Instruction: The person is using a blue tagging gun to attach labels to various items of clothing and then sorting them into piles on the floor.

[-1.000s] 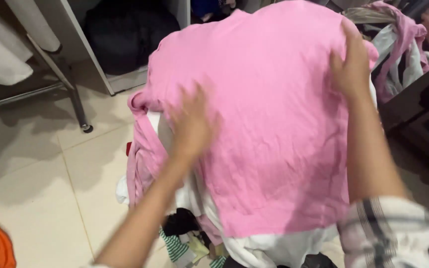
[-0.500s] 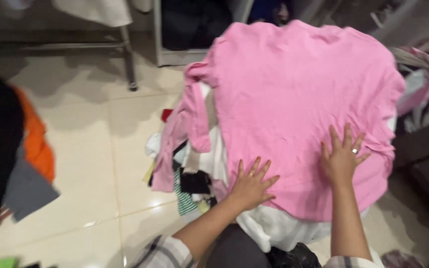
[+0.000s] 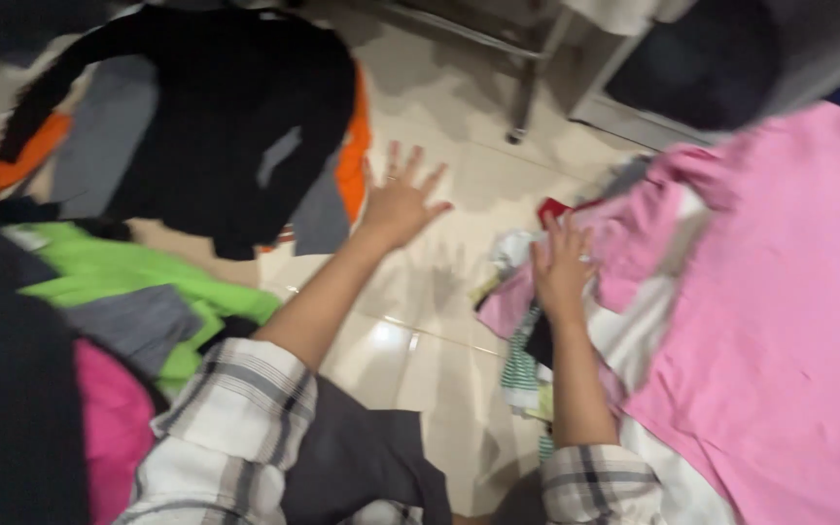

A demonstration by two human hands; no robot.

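My left hand [image 3: 401, 199] is stretched out over the tiled floor [image 3: 439, 282] with fingers spread, holding nothing, close to the edge of a black garment [image 3: 235, 117] lying on orange and grey clothes. My right hand [image 3: 563, 267] rests with fingers apart on the left edge of a heap of clothes, beside a large pink garment [image 3: 780, 321] spread over the heap. White, striped green and red pieces [image 3: 519, 365] stick out under the pink cloth.
A bright green garment [image 3: 119, 267] and a magenta one [image 3: 114, 428] lie at the left near my sleeve. A metal rack leg [image 3: 527, 97] and a white cabinet base [image 3: 634, 122] stand at the back.
My view has swung left. My left hand left the pink garment and reached out toward the black clothes on the floor. My right hand slid to the heap's left edge.
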